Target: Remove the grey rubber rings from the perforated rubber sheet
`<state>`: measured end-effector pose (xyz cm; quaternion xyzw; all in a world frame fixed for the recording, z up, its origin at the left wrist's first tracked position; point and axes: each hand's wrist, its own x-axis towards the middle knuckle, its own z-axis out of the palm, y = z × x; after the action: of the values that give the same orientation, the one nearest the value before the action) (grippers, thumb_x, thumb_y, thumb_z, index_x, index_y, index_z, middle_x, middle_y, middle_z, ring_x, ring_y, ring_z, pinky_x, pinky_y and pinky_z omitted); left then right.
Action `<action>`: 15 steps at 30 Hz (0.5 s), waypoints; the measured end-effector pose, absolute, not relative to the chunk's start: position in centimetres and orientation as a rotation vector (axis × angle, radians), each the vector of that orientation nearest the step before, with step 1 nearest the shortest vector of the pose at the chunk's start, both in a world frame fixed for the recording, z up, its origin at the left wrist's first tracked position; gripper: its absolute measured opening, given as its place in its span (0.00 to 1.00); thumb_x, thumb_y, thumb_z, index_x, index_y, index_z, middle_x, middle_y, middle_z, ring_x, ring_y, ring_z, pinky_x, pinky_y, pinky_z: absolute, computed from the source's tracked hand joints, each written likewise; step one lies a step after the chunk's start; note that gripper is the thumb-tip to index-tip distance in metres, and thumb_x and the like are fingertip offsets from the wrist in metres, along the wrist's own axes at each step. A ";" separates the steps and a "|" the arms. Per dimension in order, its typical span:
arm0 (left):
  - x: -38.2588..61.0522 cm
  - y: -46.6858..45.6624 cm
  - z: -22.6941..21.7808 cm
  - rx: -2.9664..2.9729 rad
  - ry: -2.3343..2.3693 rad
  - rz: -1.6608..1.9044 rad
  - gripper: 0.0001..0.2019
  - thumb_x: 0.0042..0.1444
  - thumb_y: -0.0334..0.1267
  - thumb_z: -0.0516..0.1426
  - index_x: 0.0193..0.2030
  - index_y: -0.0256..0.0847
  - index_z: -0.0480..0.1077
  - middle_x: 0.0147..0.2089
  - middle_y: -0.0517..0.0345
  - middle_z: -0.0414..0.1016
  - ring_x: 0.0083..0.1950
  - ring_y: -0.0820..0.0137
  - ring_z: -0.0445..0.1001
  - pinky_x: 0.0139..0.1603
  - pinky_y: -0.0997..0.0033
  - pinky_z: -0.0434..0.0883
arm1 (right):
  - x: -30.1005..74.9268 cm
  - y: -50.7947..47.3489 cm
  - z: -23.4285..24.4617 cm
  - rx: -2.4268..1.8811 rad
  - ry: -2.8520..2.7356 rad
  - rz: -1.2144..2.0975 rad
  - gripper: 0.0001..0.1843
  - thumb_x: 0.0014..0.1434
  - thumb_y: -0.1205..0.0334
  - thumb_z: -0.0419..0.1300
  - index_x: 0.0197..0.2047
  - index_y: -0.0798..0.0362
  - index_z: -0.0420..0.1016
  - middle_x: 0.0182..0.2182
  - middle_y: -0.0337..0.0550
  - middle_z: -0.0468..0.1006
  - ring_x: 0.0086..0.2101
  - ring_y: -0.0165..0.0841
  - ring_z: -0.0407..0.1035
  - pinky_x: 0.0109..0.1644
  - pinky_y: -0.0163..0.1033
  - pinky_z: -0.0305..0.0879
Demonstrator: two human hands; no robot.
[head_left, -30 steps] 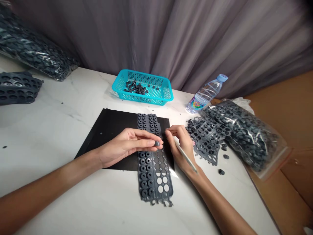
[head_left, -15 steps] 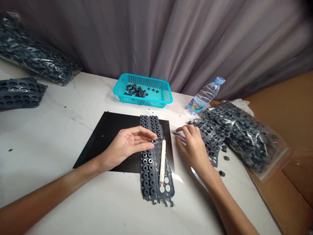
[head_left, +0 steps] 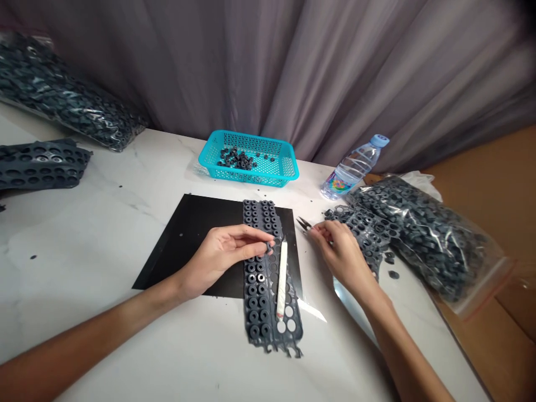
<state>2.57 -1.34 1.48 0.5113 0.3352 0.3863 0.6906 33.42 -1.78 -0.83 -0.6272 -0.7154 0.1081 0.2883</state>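
Note:
My left hand [head_left: 232,248] pinches a small black rubber ring [head_left: 269,247] between thumb and fingertips. It is just above a dark rubber sheet [head_left: 274,273], whose left part carries rows of raised rings and whose right part has rows of round holes. On the holes lies a white-wrapped, pen-like tool [head_left: 282,279] with a thin dark tip. To the right, my right hand [head_left: 341,245] is closed on a small two-pointed metal tool [head_left: 304,224], its points apart and aimed left. Its grip is hidden by my fingers, so I cannot tell tweezers from snips.
A black mat [head_left: 176,251] lies partly under the sheet. Behind stands a turquoise basket [head_left: 293,167] holding black rings, beside a water bottle [head_left: 355,164]. A holed rubber scrap [head_left: 368,229] and a filled bag [head_left: 427,234] lie right; another bag [head_left: 75,95] and sheet [head_left: 42,162], left.
The metal tool's points have spread apart. The ring between my left fingertips has turned. The whole view has shifted slightly, moving everything a little right and down.

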 end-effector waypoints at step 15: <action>2.8 -1.4 1.9 0.879 0.655 0.884 0.11 0.61 0.38 0.74 0.48 0.40 0.86 0.53 0.53 0.87 0.54 0.72 0.83 0.61 0.77 0.75 | 27.2 -5.0 2.2 -1.237 -1.652 0.802 0.17 0.81 0.49 0.56 0.52 0.50 0.81 0.36 0.40 0.77 0.35 0.33 0.71 0.40 0.37 0.67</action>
<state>2.75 -1.39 1.94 0.4041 0.3009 0.4064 0.7622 27.21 -5.02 2.18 -0.4999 -0.6672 0.3239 0.4473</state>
